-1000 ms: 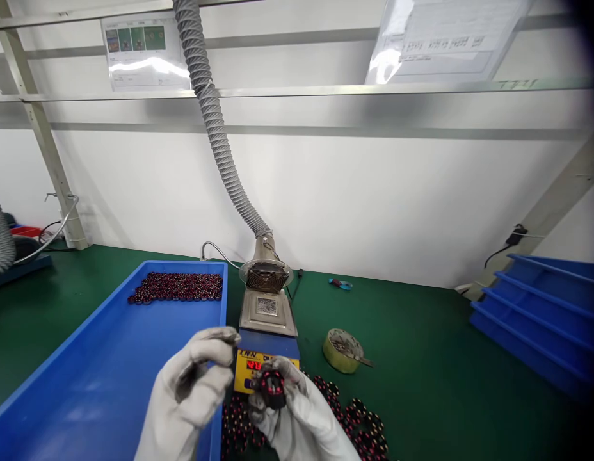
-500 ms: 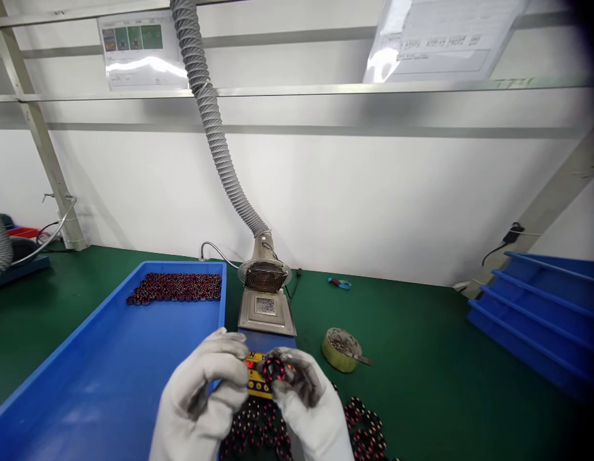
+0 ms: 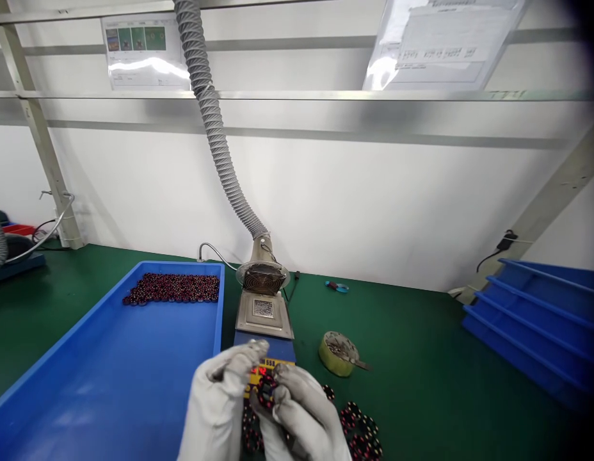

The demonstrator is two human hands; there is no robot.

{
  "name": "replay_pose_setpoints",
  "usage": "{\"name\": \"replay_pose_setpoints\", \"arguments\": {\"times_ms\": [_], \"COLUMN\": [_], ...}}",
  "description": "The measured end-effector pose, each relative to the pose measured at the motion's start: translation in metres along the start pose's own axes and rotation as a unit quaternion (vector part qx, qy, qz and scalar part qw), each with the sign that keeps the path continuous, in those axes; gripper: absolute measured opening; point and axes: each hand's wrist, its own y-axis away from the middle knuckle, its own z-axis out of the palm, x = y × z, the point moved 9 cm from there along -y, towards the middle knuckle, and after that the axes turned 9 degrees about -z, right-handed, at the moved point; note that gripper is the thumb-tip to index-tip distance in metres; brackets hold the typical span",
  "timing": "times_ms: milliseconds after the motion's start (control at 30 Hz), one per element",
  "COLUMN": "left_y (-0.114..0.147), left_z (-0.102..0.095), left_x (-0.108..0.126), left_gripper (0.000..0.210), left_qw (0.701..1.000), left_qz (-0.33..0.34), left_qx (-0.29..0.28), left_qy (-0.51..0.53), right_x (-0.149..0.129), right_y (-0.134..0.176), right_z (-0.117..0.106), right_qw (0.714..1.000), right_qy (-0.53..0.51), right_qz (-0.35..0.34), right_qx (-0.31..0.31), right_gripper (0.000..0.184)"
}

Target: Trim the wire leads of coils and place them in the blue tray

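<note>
right hand (image 3: 307, 404) holds dark ring (image 3: 266, 388); left hand (image 3: 223, 387) close beside

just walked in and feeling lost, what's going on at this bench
A person's gloved right hand holds a small dark ring; the left hand is close beside it, its grip unclear. Both are before a metal-topped device. Similar-looking pieces lie on the green table and at the far end of a blue tray.

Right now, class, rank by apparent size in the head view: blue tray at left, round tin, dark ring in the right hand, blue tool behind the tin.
1. Blue tray
2. Round tin
Unranked: dark ring and blue tool; the ring is nearer the camera and partly covered by fingers.
</note>
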Motion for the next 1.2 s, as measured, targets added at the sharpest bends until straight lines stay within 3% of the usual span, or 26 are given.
{"name": "replay_pose_setpoints", "arguments": {"times_ms": [67,133,267,367,567,633,767,900,967,1133,1200], "left_y": [0.0,0.0,0.001,0.004,0.004,0.004,0.004,0.002,-0.002,0.0,0.002], "left_z": [-0.019,-0.027,-0.001,-0.004,-0.035,-0.027,-0.001,0.0,-0.009,-0.043,-0.045], "left_x": [0.016,0.024,0.006,-0.001,0.025,0.031,0.021,0.011,0.01,0.028,0.031], "left_gripper": [0.033,0.035,0.035,0.021,0.022,0.024,0.024,0.018,0.018,0.024,0.024], "left_qw": [0.997,0.995,0.994,0.997,0.993,0.993,0.986,0.989,0.993,0.987,0.984], "left_qz": [0.047,0.044,-0.061,-0.042,0.057,0.025,-0.071,-0.067,-0.045,0.094,0.103], "left_qx": [0.058,0.084,-0.002,0.029,0.107,0.094,0.024,0.009,0.022,0.131,0.142], "left_qy": [0.02,-0.004,-0.088,-0.061,-0.006,-0.063,-0.149,-0.132,-0.107,0.0,0.014], "right_x": [-0.021,-0.036,-0.041,-0.041,-0.041,-0.043,-0.044,-0.041,-0.039,-0.034,-0.031], "right_y": [-0.004,-0.003,-0.002,0.003,-0.001,-0.002,-0.002,0.0,-0.001,-0.005,-0.006], "right_z": [-0.004,-0.004,0.006,0.013,0.008,0.009,0.009,0.01,0.011,0.011,0.01], "right_qw": [0.991,0.972,0.956,0.941,0.956,0.958,0.958,0.964,0.97,0.982,0.985], "right_qy": [0.034,0.067,0.117,0.132,0.114,0.105,0.11,0.094,0.08,0.053,0.036], "right_qz": [-0.124,-0.217,-0.271,-0.306,-0.27,-0.267,-0.266,-0.248,-0.228,-0.182,-0.167], "right_qx": [0.04,0.061,0.0,-0.061,0.011,0.014,0.014,0.022,0.027,0.014,0.003], "right_gripper": [0.036,0.037,0.036,0.038,0.036,0.036,0.036,0.036,0.035,0.029,0.03]}}
